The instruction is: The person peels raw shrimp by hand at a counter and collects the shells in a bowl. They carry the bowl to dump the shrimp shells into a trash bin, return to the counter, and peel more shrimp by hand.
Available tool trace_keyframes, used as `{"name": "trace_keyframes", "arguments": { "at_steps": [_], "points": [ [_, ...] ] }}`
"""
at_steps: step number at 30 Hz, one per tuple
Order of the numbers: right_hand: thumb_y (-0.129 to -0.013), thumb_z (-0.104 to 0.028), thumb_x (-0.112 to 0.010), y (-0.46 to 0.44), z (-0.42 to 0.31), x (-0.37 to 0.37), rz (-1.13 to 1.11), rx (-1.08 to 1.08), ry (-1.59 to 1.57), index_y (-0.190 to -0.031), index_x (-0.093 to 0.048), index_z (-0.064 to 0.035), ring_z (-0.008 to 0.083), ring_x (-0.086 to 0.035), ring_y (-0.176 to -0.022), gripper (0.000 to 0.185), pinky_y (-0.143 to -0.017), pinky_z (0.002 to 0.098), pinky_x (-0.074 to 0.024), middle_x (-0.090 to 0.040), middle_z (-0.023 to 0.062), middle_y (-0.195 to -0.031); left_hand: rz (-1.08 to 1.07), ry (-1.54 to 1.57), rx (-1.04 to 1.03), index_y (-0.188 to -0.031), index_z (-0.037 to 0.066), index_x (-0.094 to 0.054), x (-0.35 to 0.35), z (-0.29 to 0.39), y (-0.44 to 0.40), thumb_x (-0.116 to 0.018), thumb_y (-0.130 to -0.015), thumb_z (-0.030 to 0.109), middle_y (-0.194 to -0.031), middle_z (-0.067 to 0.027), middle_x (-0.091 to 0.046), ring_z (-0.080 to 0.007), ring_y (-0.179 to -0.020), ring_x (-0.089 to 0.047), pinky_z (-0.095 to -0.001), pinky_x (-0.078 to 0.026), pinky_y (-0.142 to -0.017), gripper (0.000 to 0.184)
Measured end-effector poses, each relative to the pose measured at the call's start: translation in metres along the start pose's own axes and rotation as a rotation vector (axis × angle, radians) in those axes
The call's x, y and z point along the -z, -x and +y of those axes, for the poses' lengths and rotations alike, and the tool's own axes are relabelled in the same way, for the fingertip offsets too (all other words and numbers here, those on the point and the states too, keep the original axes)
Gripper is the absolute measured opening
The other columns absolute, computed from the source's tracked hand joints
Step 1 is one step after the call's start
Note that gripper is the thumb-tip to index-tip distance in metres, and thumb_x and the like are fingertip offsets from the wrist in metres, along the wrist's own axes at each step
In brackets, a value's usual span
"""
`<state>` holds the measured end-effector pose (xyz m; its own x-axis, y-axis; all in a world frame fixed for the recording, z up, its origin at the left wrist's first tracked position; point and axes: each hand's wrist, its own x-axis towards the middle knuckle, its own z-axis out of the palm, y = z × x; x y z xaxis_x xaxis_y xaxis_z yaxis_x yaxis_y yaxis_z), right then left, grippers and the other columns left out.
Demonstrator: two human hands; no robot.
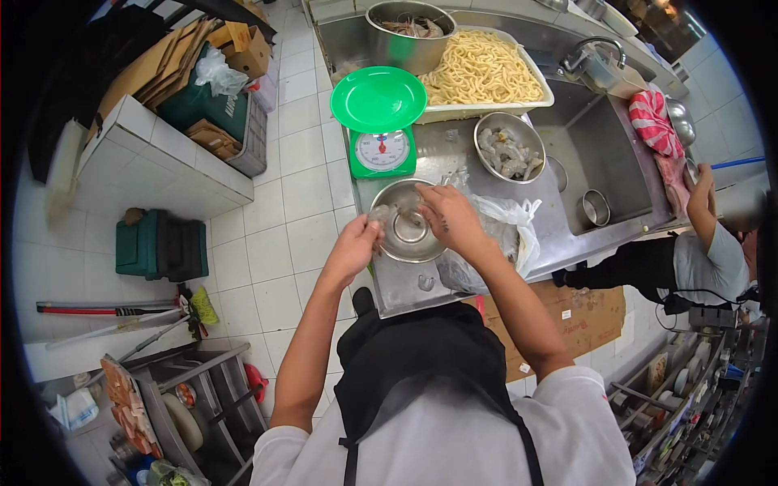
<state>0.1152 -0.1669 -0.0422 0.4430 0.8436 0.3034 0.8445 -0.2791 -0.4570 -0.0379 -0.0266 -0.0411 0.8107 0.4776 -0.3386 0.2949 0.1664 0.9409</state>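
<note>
A steel bowl stands near the counter's left edge with both hands at it. My left hand is closed at the bowl's left rim, pinching a small translucent piece whose kind is unclear. Over the bowl's right side, my right hand has its fingers curled down and in; what they hold is hidden. Under and beside my right forearm lies a white plastic bag with greyish contents. Peeled shrimp fill a second steel bowl behind it. One translucent piece lies on the counter in front.
A green dial scale stands behind the bowl. Further back are a steel pot of unpeeled shrimp and a white tub of thick noodles. To the right is a sink, with another person beyond it.
</note>
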Motion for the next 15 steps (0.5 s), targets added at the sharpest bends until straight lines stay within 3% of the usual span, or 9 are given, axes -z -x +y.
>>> {"name": "trace_keyframes", "arguments": {
  "at_steps": [2,5,12,15],
  "points": [
    [-0.076,-0.012,-0.069,-0.002,-0.011,0.008,0.039,0.051,-0.290,-0.108,-0.063,-0.0039,0.0339,-0.058,-0.088,0.033,-0.077,0.0386,-0.0477,-0.064,0.0152,-0.097,-0.084,-0.129,-0.051,-0.100,-0.002,-0.059,-0.001,-0.002,-0.005,-0.044,-0.098,0.018,-0.073,0.0017,-0.057,-0.0074,-0.066,-0.049,-0.0223,-0.042,-0.064,0.025],
    [-0.074,-0.012,-0.070,-0.002,-0.023,0.008,0.119,0.212,-0.278,-0.107,-0.064,-0.0034,0.0293,-0.059,-0.084,0.034,-0.075,0.0371,-0.0484,-0.065,0.0125,-0.096,-0.092,-0.139,-0.019,-0.100,-0.004,-0.061,-0.009,0.020,-0.003,-0.048,-0.096,0.015,-0.079,-0.0018,-0.063,-0.0070,-0.068,-0.052,-0.0218,-0.044,-0.065,0.023],
    [-0.076,-0.016,-0.066,0.002,-0.015,-0.002,0.119,0.154,-0.142,-0.100,-0.065,-0.0017,0.0252,-0.059,-0.082,0.028,-0.072,0.0359,-0.0482,-0.067,0.0084,-0.088,-0.107,-0.283,-0.079,-0.092,-0.003,-0.064,-0.016,0.027,-0.013,-0.049,-0.095,0.016,-0.077,-0.0028,-0.066,-0.0071,-0.066,-0.053,-0.0229,-0.044,-0.062,0.025],
    [-0.074,-0.009,-0.068,0.001,-0.009,-0.005,0.146,0.195,-0.103,-0.099,-0.066,-0.0009,0.0236,-0.059,-0.070,0.026,-0.066,0.0337,-0.0492,-0.067,0.0072,-0.082,-0.105,-0.439,-0.155,-0.087,-0.003,-0.065,-0.020,0.029,-0.015,-0.050,-0.094,0.016,-0.074,-0.0030,-0.065,-0.0070,-0.064,-0.053,-0.0237,-0.044,-0.060,0.025]
  ]
}}
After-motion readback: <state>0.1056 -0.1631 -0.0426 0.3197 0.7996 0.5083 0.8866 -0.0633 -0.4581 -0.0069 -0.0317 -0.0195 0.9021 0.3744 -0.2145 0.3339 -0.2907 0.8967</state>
